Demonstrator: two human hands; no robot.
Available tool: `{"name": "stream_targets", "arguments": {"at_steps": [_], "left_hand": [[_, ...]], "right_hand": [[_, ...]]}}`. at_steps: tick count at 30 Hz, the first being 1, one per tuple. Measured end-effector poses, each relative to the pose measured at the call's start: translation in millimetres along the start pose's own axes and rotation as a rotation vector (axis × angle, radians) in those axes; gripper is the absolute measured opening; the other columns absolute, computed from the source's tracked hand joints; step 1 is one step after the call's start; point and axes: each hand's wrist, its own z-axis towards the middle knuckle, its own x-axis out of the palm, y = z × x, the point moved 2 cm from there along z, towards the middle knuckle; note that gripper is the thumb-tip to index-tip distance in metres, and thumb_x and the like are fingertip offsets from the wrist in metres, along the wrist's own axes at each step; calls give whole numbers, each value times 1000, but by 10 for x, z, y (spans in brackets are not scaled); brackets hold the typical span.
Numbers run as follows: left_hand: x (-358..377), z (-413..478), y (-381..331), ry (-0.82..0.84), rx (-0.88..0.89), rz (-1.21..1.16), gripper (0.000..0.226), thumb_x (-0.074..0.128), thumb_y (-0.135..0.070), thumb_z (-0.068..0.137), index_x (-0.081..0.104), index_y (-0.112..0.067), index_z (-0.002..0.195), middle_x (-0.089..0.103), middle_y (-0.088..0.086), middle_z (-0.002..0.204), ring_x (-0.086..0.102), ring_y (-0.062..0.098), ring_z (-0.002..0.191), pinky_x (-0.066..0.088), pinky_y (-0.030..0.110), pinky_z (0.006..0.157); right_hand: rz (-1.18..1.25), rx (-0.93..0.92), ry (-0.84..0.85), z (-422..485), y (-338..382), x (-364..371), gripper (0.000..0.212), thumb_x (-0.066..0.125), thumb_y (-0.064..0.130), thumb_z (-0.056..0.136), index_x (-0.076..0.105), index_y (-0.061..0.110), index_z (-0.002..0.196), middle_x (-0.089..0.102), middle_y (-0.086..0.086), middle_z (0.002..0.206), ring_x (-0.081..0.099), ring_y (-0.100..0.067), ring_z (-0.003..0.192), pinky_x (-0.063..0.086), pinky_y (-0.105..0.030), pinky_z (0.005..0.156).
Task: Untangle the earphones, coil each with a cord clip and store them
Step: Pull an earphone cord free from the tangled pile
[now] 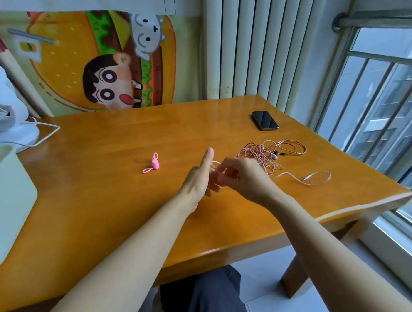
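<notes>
Orange wooden tabletop point(108, 198). At left, a pink cord clip point(154, 165) lies unused. In the centre, the left hand point(198, 179), open with thumb raised, meets the right hand point(243, 177), which pinches a strand from the earphones point(259, 155), a tangled heap to the right. Untangling seems barely begun; coiling and storing are still to do.

You are at a glossy orange-brown wooden table point(130, 133) in a corner of the room. On the wall ahead of you hangs a cartoon burger poster point(103, 61), and a white ribbed radiator point(252, 44) stands just beside it. Daylight comes in through the barred window point(380, 97) on your right. The floor point(276, 307) is pale grey.
</notes>
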Motion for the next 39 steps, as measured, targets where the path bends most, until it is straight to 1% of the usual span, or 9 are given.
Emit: {"name": "stream_targets", "arguments": {"at_steps": [6,10,15,20,24,28,31,35,39], "left_hand": [[-92,39,52,-71,151,-48,31,38,-15,105,63,-18,87,68,-2,77,63,18,84,47,29,74],[-237,-1,-31,-223,131,-364,31,31,-16,107,56,-15,89,44,-4,49,66,17,58,53,24,63],[-550,-36,-36,-436,123,-376,27,40,-19,104,63,-13,91,36,1,61,34,10,48,39,21,41],[-617,-9,181,-427,47,-140,27,42,-16,99,63,-18,83,44,0,62,37,15,54,27,21,44],[-725,-28,323,-469,-79,66,25,49,-19,97,54,-12,120,58,8,101,53,22,79,41,30,60],[-732,-147,213,-600,49,435,48,55,-27,95,43,-9,137,29,10,145,31,30,130,32,38,108],[-603,-248,22,-363,396,293,31,57,-27,95,56,-17,125,55,2,126,52,17,116,42,34,100],[-327,-342,-4,93,251,271,20,46,-28,103,60,-15,109,61,-1,80,55,16,71,45,30,68],[-366,-307,116,-60,327,393,29,48,-24,101,69,-13,86,51,-2,64,44,17,62,34,31,60]], "right_hand": [[45,51,175,-141,-118,196,14,67,19,89,66,16,102,70,2,88,64,-14,82,50,-28,73],[-612,236,290,-178,-302,129,26,51,32,96,64,23,117,59,-2,128,40,-25,132,27,-47,107],[-616,284,-66,-125,-310,-74,22,55,31,97,72,19,104,24,-6,161,4,-29,151,17,-51,114],[-392,207,56,-94,-195,55,22,54,36,97,74,26,93,72,7,94,53,-15,107,26,-37,92],[-65,123,11,-88,-52,61,21,61,31,95,77,18,95,66,10,62,60,-3,62,36,-10,58],[-55,51,8,1,103,37,18,64,27,94,77,15,95,52,23,61,49,3,54,38,-12,52],[-47,7,53,46,210,87,12,61,18,94,72,17,100,58,12,65,50,-2,58,35,-19,52],[77,-7,107,7,286,154,25,57,5,88,48,12,110,50,6,64,45,-6,55,34,-20,51],[27,53,197,-79,158,157,29,62,5,85,49,11,110,53,4,71,48,-7,61,37,-18,53]]}}
